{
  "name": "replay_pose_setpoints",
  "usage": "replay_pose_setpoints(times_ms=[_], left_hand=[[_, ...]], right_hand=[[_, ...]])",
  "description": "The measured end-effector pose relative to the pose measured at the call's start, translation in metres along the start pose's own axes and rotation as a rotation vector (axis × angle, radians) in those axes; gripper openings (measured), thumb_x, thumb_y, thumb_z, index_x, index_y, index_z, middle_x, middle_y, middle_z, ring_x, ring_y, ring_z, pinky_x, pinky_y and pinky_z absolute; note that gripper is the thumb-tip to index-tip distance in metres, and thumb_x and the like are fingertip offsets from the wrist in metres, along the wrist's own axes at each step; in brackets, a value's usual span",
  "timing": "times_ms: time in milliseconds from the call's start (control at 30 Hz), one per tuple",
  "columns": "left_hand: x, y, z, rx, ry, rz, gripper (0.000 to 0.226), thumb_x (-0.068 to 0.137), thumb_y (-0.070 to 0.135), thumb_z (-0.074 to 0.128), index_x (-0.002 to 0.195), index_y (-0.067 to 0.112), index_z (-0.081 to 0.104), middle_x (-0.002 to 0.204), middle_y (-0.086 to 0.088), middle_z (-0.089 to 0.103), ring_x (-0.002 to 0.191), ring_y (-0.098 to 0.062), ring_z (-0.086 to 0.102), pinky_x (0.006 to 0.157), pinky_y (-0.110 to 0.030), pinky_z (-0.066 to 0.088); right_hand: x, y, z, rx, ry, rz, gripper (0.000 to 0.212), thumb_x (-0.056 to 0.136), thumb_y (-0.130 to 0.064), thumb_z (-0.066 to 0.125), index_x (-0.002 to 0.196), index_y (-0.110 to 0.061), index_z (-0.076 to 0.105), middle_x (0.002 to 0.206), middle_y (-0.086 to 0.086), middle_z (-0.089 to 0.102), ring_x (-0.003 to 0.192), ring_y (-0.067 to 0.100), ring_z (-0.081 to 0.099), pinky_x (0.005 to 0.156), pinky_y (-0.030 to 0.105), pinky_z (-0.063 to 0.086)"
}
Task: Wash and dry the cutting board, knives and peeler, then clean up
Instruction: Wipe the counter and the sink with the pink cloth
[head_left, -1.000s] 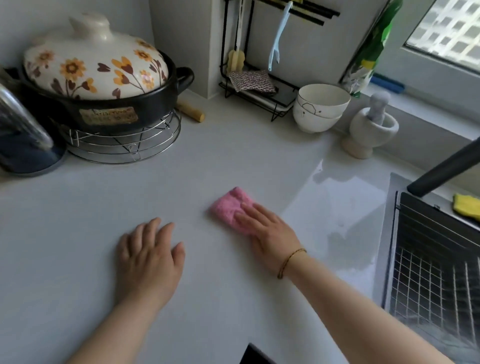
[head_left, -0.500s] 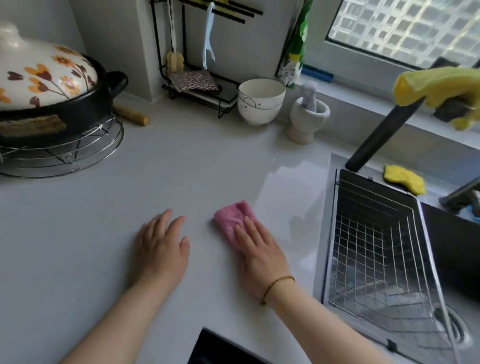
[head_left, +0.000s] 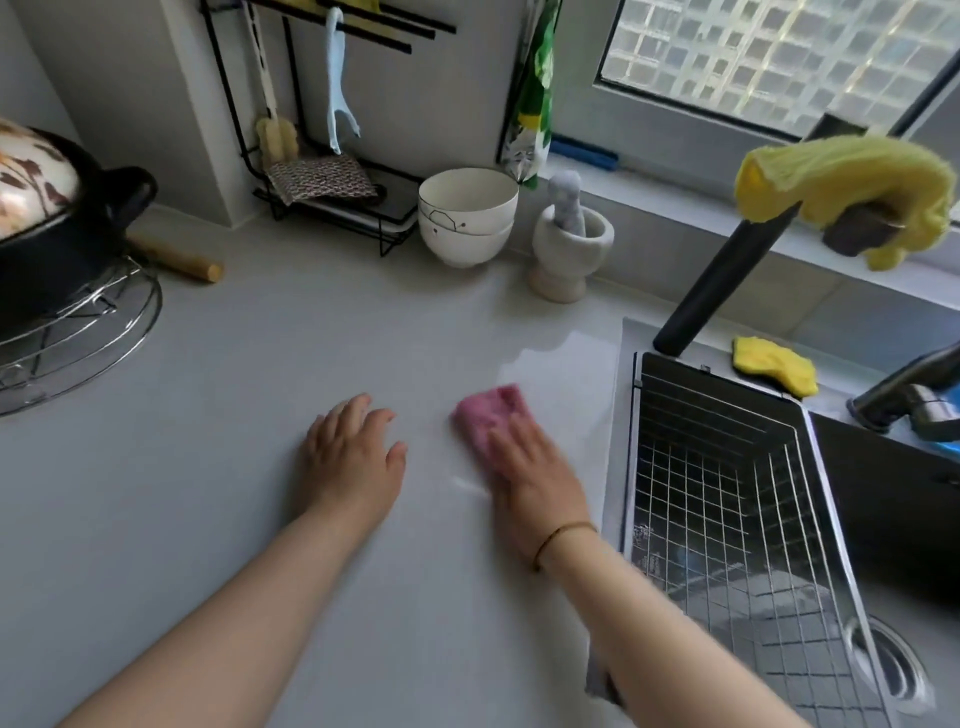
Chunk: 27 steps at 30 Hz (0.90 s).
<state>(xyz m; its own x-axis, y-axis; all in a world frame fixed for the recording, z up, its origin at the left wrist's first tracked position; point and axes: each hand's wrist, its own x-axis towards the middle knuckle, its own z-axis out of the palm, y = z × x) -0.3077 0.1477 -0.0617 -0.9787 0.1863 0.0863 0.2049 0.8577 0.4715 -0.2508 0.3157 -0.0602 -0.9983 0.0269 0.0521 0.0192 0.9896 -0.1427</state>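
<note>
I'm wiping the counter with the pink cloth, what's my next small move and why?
Probably slide the pink cloth forward and right: your right hand presses it flat, and a shiny wet-looking patch lies just beyond it, toward the sink.

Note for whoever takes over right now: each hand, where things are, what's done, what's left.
Left hand: open, flat on the counter.
Right hand: flat, pressing the pink cloth onto the counter beside the sink.
Cutting board, knives, peeler: not in view.
Done: washing probably finished, though that cannot be confirmed.
Left: finish wiping the counter, put the cloth away.
</note>
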Motion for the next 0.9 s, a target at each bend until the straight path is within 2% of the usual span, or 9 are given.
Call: replay_pose_setpoints(times_ms=[100,200,267,400,500,567,667,767,900], left_hand=[[0.016,-0.009,0.014,0.113,0.022,-0.029,0.052,0.089,0.038,0.035,0.131,0.009,0.048,0.147,-0.013,0.034,0.138,-0.028,0.026,0.111,-0.034,0.008],[0.021,-0.012,0.024,0.148,0.047,0.011,0.059,0.074,0.038,0.032,0.105,0.0,0.066,0.118,-0.025,0.06,0.111,-0.042,0.056,0.098,-0.04,0.018],[0.022,-0.013,0.026,0.205,0.032,0.014,0.054,0.071,0.034,0.034,0.095,-0.001,0.068,0.105,-0.026,0.065,0.098,-0.044,0.062,0.09,-0.04,0.021],[0.026,-0.011,0.025,0.273,0.044,0.036,0.051,0.071,0.032,0.036,0.096,0.001,0.068,0.102,-0.024,0.066,0.093,-0.041,0.064,0.087,-0.04,0.024],[0.026,-0.012,0.024,0.283,0.035,0.023,0.051,0.073,0.032,0.035,0.098,0.002,0.068,0.104,-0.024,0.066,0.094,-0.04,0.064,0.088,-0.04,0.024],[0.026,-0.012,0.024,0.294,0.042,0.028,0.05,0.073,0.032,0.035,0.097,0.002,0.068,0.103,-0.023,0.066,0.094,-0.04,0.065,0.088,-0.04,0.025],[0.026,-0.012,0.023,0.311,0.038,0.028,0.049,0.074,0.032,0.035,0.097,0.003,0.068,0.102,-0.022,0.067,0.094,-0.039,0.065,0.087,-0.038,0.025],[0.026,-0.012,0.024,0.321,0.037,0.021,0.049,0.074,0.032,0.035,0.097,0.004,0.068,0.103,-0.021,0.067,0.095,-0.04,0.065,0.087,-0.037,0.025],[0.025,-0.009,0.023,0.315,0.093,0.028,0.049,0.074,0.032,0.036,0.096,0.003,0.068,0.102,-0.022,0.067,0.093,-0.04,0.065,0.086,-0.037,0.024]], right_hand=[[0.042,0.055,-0.019,-0.026,-0.001,0.243,0.056,0.086,-0.004,0.04,0.14,-0.008,0.027,0.151,0.012,0.021,0.139,0.024,0.022,0.114,0.029,0.018],[0.075,0.069,-0.02,0.017,0.002,0.527,0.056,0.093,-0.009,0.033,0.146,-0.013,0.014,0.155,0.009,0.008,0.143,0.025,0.005,0.117,0.033,0.002],[0.097,0.049,-0.01,-0.04,-0.017,0.502,0.059,0.092,-0.01,0.032,0.146,-0.012,0.009,0.155,0.012,0.003,0.143,0.029,0.0,0.116,0.032,-0.002],[0.127,-0.021,0.006,0.101,-0.087,-0.016,0.054,0.094,-0.017,0.034,0.145,-0.019,0.017,0.156,0.005,0.004,0.143,0.025,-0.002,0.117,0.03,0.002],[0.137,-0.02,0.012,0.138,-0.158,-0.223,0.054,0.094,-0.016,0.036,0.145,-0.022,0.019,0.156,0.0,0.008,0.143,0.022,0.003,0.116,0.03,0.008],[0.146,0.018,0.009,0.157,-0.076,-0.218,0.053,0.089,-0.014,0.037,0.142,-0.016,0.03,0.153,0.005,0.018,0.142,0.023,0.011,0.113,0.032,0.017],[0.149,0.081,-0.001,0.122,0.054,0.134,0.054,0.085,-0.011,0.041,0.139,-0.014,0.033,0.153,0.008,0.017,0.14,0.025,0.015,0.109,0.03,0.02],[0.143,0.094,-0.011,0.097,0.026,0.381,0.057,0.09,-0.015,0.041,0.144,-0.019,0.023,0.154,0.003,0.012,0.14,0.027,0.012,0.109,0.031,0.021],[0.131,0.044,-0.001,0.188,0.028,0.104,0.053,0.087,-0.024,0.041,0.139,-0.022,0.032,0.155,0.0,0.01,0.14,0.021,0.011,0.107,0.026,0.023]])
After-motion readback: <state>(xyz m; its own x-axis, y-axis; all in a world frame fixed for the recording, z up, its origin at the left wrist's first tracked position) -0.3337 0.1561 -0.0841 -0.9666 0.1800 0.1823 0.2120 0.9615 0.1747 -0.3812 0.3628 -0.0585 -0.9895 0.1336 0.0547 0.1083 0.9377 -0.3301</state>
